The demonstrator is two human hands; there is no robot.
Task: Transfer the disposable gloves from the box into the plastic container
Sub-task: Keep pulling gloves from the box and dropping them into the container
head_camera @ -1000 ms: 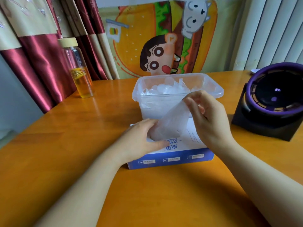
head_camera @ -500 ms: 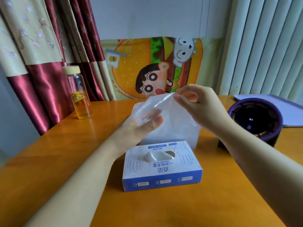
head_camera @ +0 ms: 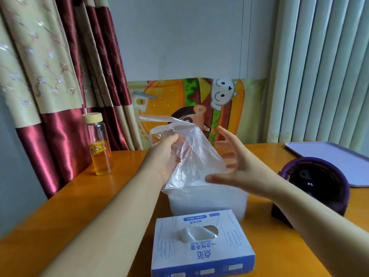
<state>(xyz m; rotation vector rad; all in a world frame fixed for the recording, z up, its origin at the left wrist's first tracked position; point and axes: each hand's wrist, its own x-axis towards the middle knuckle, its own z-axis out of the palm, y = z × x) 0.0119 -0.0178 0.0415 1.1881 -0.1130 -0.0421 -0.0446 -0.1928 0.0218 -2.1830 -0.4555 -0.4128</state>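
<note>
left hand (head_camera: 166, 160): we've got it closed on one clear disposable glove (head_camera: 191, 154), held up in the middle of the frame. The fingers (head_camera: 175, 137) are curled in and pinching the film near its upper edge, so the rest hangs loose below and to the right.

right hand (head_camera: 237, 166): open, fingers spread wide, holding nothing. It sits just right of the hanging glove, and we'd say the film brushes the palm side, but we can't tell for sure through the plastic.

why it's held like this: our guess is we lift the glove clear so it doesn't drag on anything, with the free hand ready to gather or push it down.

plastic container (head_camera: 207, 200): right below the glove, centre of the frame, mostly hidden behind the hands. The glove's lower edge hangs just above or at its rim. It looks cloudy white inside, probably gloves already in there, though we can't make them out.

box (head_camera: 201, 248): bottom centre on the tabletop (head_camera: 119, 196), just in front of the container, close so each trip is short. Another glove pokes out of its slot.

other stuff: bottle (head_camera: 99, 144) at the left and a purple fan (head_camera: 315, 186) at the right, both well apart from the action.
</note>
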